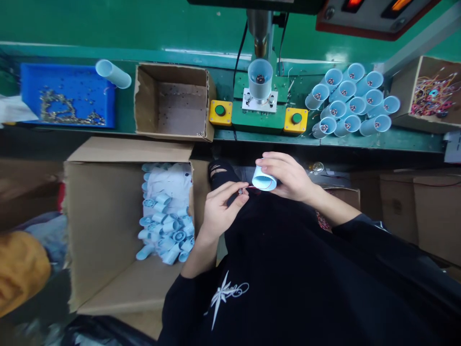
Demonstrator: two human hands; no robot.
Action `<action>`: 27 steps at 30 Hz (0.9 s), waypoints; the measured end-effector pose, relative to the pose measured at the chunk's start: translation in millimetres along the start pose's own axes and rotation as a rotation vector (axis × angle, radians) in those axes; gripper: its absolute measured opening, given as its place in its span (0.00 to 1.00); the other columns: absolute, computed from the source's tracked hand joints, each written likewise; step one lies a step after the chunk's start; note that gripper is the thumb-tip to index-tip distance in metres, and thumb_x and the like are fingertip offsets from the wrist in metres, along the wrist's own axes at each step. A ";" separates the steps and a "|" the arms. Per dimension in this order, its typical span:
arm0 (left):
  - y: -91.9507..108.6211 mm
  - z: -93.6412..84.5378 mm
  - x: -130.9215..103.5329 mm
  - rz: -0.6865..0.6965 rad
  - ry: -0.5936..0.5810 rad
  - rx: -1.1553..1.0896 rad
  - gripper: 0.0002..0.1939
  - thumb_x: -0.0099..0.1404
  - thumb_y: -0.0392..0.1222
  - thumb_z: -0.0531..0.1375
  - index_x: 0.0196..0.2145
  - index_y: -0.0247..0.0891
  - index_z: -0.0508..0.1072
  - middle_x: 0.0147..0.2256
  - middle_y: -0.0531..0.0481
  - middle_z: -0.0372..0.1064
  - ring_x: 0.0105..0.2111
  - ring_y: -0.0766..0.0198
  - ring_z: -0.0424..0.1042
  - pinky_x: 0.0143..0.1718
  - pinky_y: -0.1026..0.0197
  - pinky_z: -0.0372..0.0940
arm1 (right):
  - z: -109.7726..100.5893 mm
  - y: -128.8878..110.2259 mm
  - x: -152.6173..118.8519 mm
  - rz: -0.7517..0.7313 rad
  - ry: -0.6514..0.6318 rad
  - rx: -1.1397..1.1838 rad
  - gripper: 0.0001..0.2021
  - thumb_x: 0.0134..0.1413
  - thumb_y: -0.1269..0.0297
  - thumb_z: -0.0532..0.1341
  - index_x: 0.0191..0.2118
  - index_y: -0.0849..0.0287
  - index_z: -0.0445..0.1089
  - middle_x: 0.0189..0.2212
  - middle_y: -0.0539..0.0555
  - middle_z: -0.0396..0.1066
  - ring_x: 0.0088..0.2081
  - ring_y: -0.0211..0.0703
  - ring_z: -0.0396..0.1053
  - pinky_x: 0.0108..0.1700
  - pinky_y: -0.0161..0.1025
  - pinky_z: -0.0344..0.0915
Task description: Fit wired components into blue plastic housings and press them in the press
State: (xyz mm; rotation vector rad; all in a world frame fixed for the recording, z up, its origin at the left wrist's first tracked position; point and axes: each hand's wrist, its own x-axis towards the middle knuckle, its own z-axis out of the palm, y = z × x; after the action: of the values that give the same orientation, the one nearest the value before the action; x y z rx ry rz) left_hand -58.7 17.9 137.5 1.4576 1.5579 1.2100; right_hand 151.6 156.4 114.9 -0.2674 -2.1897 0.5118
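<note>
My right hand (288, 175) is wrapped round a light-blue plastic cup (264, 180), its open mouth tilted toward me. Just left of it, my left hand (225, 204) pinches a small wired part (241, 191) between thumb and fingertips. Thin red wires run from that part to the mouth of the cup. Both hands are above my lap, in front of the bench edge. Beyond them, another blue cup (260, 84) stands upright in the press fixture (248, 103), with small metallic pieces visible inside.
Several filled cups (347, 90) stand right of the press, beside a box of wired parts (434, 96). Two green buttons (220, 110) flank the fixture. Leftward are a cardboard box (173, 105), a blue screw tray (32, 96) with a cup (114, 75) lying on its rim, and a large carton (101, 230) of cups.
</note>
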 end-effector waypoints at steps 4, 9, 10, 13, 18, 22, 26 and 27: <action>14.1 2.6 -1.4 0.134 0.047 0.214 0.10 0.73 0.40 0.65 0.51 0.40 0.82 0.40 0.48 0.81 0.38 0.63 0.79 0.44 0.60 0.75 | 0.2 -1.4 -2.3 0.024 -0.024 -0.013 0.24 0.66 0.59 0.69 0.63 0.55 0.66 0.56 0.62 0.78 0.61 0.55 0.76 0.58 0.56 0.80; 29.6 10.8 3.7 0.277 0.114 0.446 0.07 0.71 0.37 0.67 0.46 0.38 0.80 0.38 0.48 0.81 0.36 0.62 0.78 0.43 0.58 0.74 | 0.3 -2.2 -6.0 0.027 -0.024 -0.011 0.28 0.64 0.57 0.71 0.65 0.55 0.66 0.56 0.62 0.78 0.59 0.56 0.77 0.57 0.56 0.80; 31.9 12.1 5.3 0.294 0.128 0.483 0.06 0.70 0.37 0.68 0.45 0.37 0.80 0.36 0.49 0.81 0.35 0.62 0.78 0.42 0.58 0.74 | 0.3 -2.4 -6.4 0.027 -0.019 -0.008 0.28 0.64 0.57 0.71 0.65 0.55 0.66 0.56 0.62 0.78 0.58 0.56 0.77 0.57 0.57 0.80; 37.6 14.9 9.7 0.334 0.141 0.567 0.04 0.69 0.37 0.69 0.41 0.37 0.78 0.33 0.49 0.79 0.32 0.62 0.76 0.39 0.58 0.73 | 0.0 -3.2 -7.6 0.041 -0.022 0.009 0.28 0.64 0.56 0.72 0.65 0.53 0.66 0.57 0.60 0.78 0.59 0.56 0.77 0.57 0.58 0.79; 42.1 15.5 12.9 0.423 0.154 0.642 0.03 0.71 0.38 0.68 0.41 0.37 0.78 0.34 0.48 0.79 0.33 0.61 0.76 0.39 0.58 0.72 | -0.1 -4.5 -9.2 0.069 -0.068 0.038 0.25 0.65 0.54 0.70 0.63 0.51 0.67 0.58 0.59 0.77 0.59 0.56 0.77 0.59 0.61 0.78; 41.0 15.0 10.3 0.379 0.146 0.652 0.06 0.74 0.43 0.65 0.43 0.38 0.79 0.36 0.45 0.79 0.36 0.59 0.77 0.42 0.55 0.73 | 1.1 -6.0 -9.5 0.110 -0.073 0.069 0.23 0.65 0.51 0.70 0.61 0.50 0.69 0.57 0.57 0.78 0.58 0.57 0.77 0.59 0.62 0.77; 39.5 17.5 8.2 0.297 0.081 0.556 0.11 0.76 0.46 0.63 0.48 0.38 0.80 0.40 0.42 0.80 0.40 0.55 0.79 0.47 0.50 0.74 | 2.0 -8.4 -9.3 0.196 -0.105 0.093 0.22 0.64 0.46 0.69 0.58 0.50 0.72 0.56 0.58 0.78 0.58 0.59 0.77 0.61 0.65 0.76; 39.4 18.2 8.4 0.299 0.073 0.533 0.11 0.76 0.46 0.63 0.49 0.39 0.80 0.41 0.43 0.80 0.42 0.55 0.79 0.47 0.49 0.75 | 2.0 -9.0 -9.2 0.217 -0.113 0.105 0.23 0.64 0.45 0.69 0.57 0.51 0.72 0.56 0.58 0.78 0.58 0.59 0.76 0.62 0.65 0.75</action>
State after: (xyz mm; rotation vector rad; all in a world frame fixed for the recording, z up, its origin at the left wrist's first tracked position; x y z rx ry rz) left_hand -29.1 27.2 169.0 2.0659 1.8530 1.0596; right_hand 155.6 144.5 111.4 -0.4308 -2.2466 0.7773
